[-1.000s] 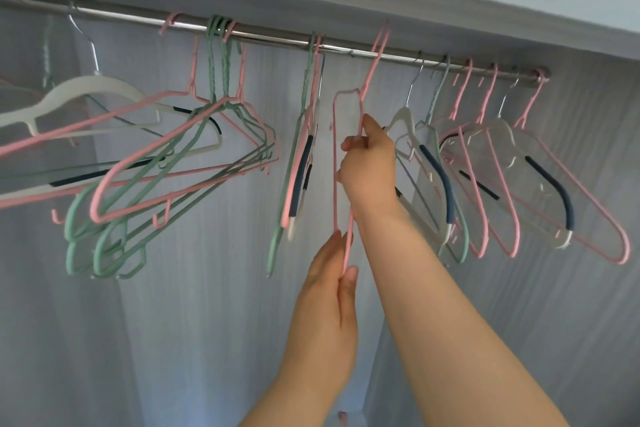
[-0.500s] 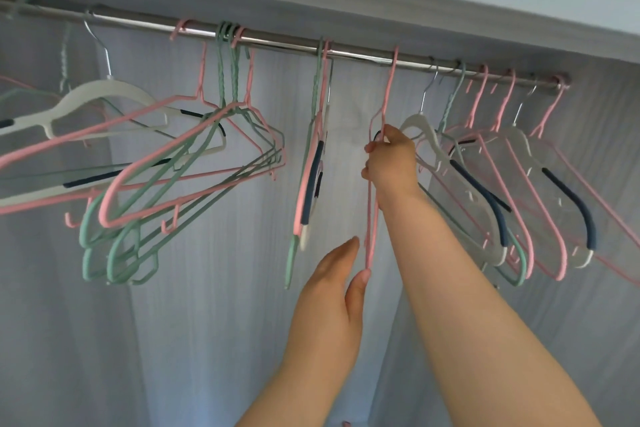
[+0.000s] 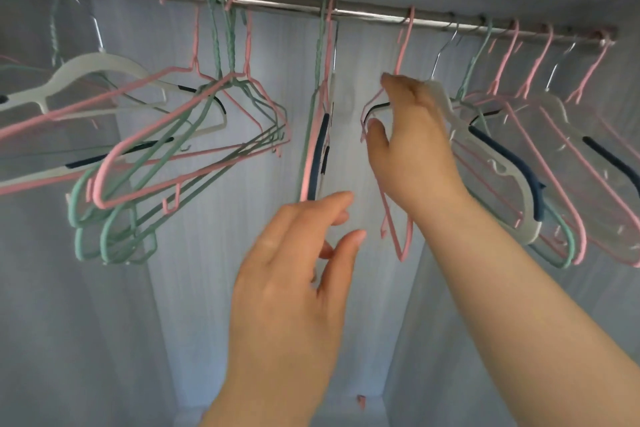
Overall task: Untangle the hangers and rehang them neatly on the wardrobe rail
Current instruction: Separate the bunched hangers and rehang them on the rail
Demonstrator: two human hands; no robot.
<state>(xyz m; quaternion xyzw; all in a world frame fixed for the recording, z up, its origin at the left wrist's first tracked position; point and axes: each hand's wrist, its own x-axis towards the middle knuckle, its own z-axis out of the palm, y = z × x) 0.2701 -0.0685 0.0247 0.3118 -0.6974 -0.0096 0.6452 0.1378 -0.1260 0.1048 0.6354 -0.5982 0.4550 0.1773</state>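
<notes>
Under the steel wardrobe rail [image 3: 294, 5], the right hand [image 3: 415, 142] spreads loosely against 1 hooked pink wire hanger [image 3: 404, 42], seemingly steadying it; the left hand [image 3: 294, 281] hovers relaxed, empty.

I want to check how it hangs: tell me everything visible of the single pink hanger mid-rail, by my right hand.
The pink hanger looks like thin coated wire. Its hook sits over the metal rail, apart from the other hangers either side. It hangs turned almost edge-on, one end pointing down. The right hand, fingers spread, covers its middle; blur hides whether they touch.
</notes>
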